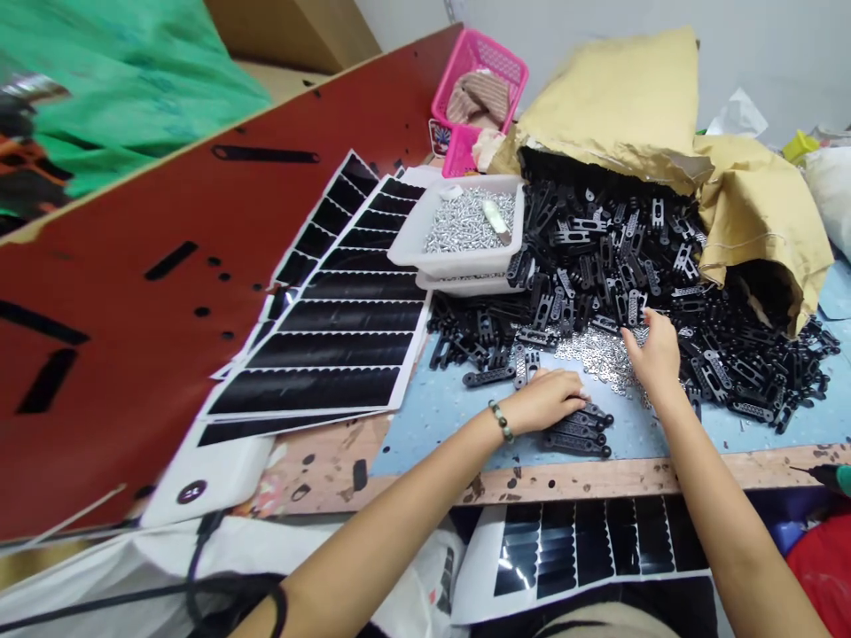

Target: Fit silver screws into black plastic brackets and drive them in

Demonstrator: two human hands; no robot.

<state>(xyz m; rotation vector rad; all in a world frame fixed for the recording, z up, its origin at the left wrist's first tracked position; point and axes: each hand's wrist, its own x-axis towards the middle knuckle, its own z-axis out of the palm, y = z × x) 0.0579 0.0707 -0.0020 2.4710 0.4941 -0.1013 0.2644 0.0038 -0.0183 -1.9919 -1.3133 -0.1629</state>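
My left hand (546, 401), with a beaded bracelet on its wrist, is closed over the near end of the blue work surface. Its fingers curl onto a small row of black plastic link pieces (577, 440) lying side by side; the fingertips are partly hidden. My right hand (657, 356) reaches to the pile, thumb and forefinger apart. Its fingertips are beside a black slotted piece (633, 307) and above scattered small silver metal parts (602, 359). A large heap of black plastic pieces (591, 257) spreads behind both hands.
A white tub (412, 252) of silver screws stands left of the heap. Torn yellow sacks (618, 97) and a pink basket (458, 53) are behind. Sheets of black strips (319, 346) lie left, beside a red-brown board (133, 354). A green-handled tool (843, 479) is at right.
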